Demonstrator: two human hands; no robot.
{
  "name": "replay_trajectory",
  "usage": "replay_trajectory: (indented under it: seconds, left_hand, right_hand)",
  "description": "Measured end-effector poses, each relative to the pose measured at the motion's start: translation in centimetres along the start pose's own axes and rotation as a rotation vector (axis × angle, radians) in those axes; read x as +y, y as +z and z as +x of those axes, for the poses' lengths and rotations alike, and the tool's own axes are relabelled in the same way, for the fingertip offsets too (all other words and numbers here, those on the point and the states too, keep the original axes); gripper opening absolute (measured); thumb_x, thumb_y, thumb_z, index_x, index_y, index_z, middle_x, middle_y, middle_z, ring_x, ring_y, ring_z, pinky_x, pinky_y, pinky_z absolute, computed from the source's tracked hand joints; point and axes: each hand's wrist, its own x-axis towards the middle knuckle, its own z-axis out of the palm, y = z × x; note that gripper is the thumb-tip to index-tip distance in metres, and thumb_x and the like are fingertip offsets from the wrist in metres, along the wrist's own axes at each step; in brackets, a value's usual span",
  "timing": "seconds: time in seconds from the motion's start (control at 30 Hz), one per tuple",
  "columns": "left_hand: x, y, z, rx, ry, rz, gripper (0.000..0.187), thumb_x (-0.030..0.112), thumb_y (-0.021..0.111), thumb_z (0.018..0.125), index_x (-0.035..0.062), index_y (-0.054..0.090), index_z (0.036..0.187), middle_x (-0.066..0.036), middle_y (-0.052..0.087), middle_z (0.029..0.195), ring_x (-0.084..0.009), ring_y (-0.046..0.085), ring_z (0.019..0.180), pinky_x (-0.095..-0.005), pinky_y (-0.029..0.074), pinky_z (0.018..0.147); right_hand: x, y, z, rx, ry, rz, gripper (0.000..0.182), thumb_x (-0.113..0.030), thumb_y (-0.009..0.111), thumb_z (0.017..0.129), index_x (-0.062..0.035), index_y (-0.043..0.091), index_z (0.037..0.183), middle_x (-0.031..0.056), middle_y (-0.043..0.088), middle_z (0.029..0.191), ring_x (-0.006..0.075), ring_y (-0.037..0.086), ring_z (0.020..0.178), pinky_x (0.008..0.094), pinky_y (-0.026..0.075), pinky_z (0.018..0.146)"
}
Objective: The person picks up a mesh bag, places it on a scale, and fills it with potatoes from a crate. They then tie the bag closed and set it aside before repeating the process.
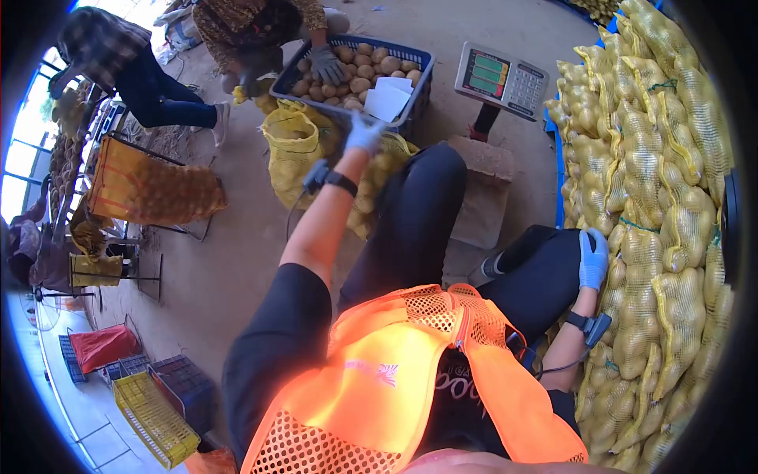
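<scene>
My left hand [365, 136], in a light blue glove, reaches forward to the near side of a blue crate [421, 73] full of potatoes [363, 61]. Its fingers look stretched and apart, close to some white paper sheets [388, 100] lying on the potatoes. Just below that hand, yellow mesh sacks [294, 158] of potatoes stand against the crate. My right hand [593, 259], gloved in the same blue, rests open with extended fingers on my knee, beside the stacked potato sacks [632, 170].
A digital scale [502, 79] stands right of the crate. Across the crate, a crouching person's grey-gloved hand [328, 65] touches the potatoes. Another person [150, 71] bends at upper left. An orange mesh sack [158, 186] hangs on a frame; a yellow crate [155, 419] sits lower left.
</scene>
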Motion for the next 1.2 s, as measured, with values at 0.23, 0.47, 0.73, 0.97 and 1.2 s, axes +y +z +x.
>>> replay_trajectory:
  seconds: [0.23,0.47,0.73,0.97,1.2]
  left_hand:
    - [14.2,9.3,-16.7,-0.030,0.427,0.794,0.060,0.035,0.067,0.077,0.0127,0.046,0.128,-0.020,0.047,0.124,-0.0364,0.048,0.111,-0.0389,0.041,0.092]
    - [16.9,9.4,-22.0,0.049,0.573,0.993,0.065,0.033,0.070,0.070,0.0133,0.046,0.127,-0.026,0.038,0.130,-0.0439,0.038,0.118,-0.0492,0.035,0.096]
    - [16.8,7.6,-21.7,0.110,0.584,0.893,0.060,0.030,0.071,0.070,0.0126,0.048,0.123,-0.024,0.041,0.127,-0.0418,0.041,0.115,-0.0465,0.036,0.096]
    - [16.4,7.9,-21.2,0.084,0.583,0.940,0.060,0.032,0.071,0.071,0.0130,0.048,0.124,-0.024,0.042,0.127,-0.0428,0.043,0.114,-0.0457,0.038,0.095]
    - [13.7,7.4,-20.0,0.072,0.670,0.802,0.052,0.026,0.069,0.074,0.0111,0.052,0.120,-0.022,0.047,0.125,-0.0404,0.045,0.113,-0.0432,0.039,0.095]
  right_hand:
    - [0.1,-0.1,-0.3,0.057,-0.031,-0.057,0.033,-0.026,0.067,0.081,-0.0011,0.061,0.102,0.0182,0.059,0.106,0.0314,0.054,0.102,0.0373,0.040,0.092]
    - [-0.8,0.4,0.2,0.057,-0.022,-0.086,0.038,-0.028,0.068,0.081,0.0005,0.060,0.105,0.0181,0.060,0.108,0.0310,0.055,0.102,0.0367,0.042,0.091]
    - [-7.6,0.4,0.0,0.236,-0.046,0.365,0.053,-0.009,0.067,0.080,0.0014,0.044,0.128,0.0158,0.054,0.121,0.0240,0.054,0.107,0.0343,0.042,0.093]
    - [-25.7,-8.6,-1.2,0.189,-0.782,0.811,0.085,-0.022,0.076,0.072,0.0022,0.027,0.137,0.0210,0.048,0.125,0.0216,0.056,0.096,0.0319,0.046,0.085]
    - [-29.8,-13.3,-1.6,0.190,-0.921,1.017,0.085,-0.033,0.074,0.074,0.0031,0.029,0.136,0.0248,0.045,0.127,0.0228,0.056,0.094,0.0320,0.046,0.084]
